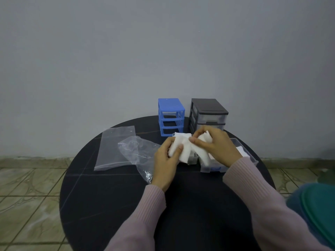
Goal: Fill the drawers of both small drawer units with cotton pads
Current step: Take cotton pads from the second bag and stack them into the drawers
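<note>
On the round black table (112,196) stand two drawer units, the blue unit (171,116) with three empty slots and the black unit (208,113) beside it. Two clear bags (116,147) lie left. Two pulled-out drawers (235,142) sit under the hands, perhaps more hidden. The left hand (165,163) and right hand (215,144) each pinch the white cotton pads (183,147), held between them just above the drawers.

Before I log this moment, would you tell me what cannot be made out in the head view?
- How many cotton pads are held: the left hand and right hand cover the stack.
- How full the clear drawer on the table is: the right hand and sleeve hide most of it.
- The grey drawer unit's lowest drawer: hidden behind the right hand.
- Contents of its frosted drawers: too blurred.
</note>
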The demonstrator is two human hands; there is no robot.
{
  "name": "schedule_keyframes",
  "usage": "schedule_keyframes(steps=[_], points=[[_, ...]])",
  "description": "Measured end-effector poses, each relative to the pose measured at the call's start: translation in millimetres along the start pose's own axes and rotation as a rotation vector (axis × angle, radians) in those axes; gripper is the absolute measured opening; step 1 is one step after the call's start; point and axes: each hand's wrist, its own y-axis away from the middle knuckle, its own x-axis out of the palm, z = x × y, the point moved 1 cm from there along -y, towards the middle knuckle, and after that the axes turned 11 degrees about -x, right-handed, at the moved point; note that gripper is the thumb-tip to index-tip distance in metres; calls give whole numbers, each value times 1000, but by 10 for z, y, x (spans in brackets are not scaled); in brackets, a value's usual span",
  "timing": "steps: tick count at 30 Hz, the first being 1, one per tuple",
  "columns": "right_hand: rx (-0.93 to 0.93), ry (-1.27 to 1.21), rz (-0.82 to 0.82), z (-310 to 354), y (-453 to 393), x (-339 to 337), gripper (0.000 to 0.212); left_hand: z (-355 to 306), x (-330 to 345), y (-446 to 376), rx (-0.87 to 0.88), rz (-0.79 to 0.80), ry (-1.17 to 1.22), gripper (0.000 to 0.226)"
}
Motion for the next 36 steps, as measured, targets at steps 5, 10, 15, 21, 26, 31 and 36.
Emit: schedule_keyframes(steps=[5, 10, 15, 21, 26, 31, 36], points=[[207, -447, -4, -38, 86, 2, 11, 12, -2, 6, -57, -41, 46, 22], [298, -634, -173, 43, 173, 81, 8, -25, -24, 31, -2, -49, 117, 32], [314, -716, -197, 126, 204, 252, 11, -11, -10, 31, -136, -43, 250, 46], [264, -604, -255, 107, 160, 338, 16, -80, 25, 19, -175, 63, 241, 27], [174, -414, -313, 100, 139, 336, 12, -131, 59, 45, -232, 125, 257, 20], [150, -299, -315, 117, 129, 341, 19, -133, 64, 37, -294, 164, 329, 24], [161, -266, -338, 68, 121, 362, 18, -139, 71, 52, -245, 191, 249, 15]])
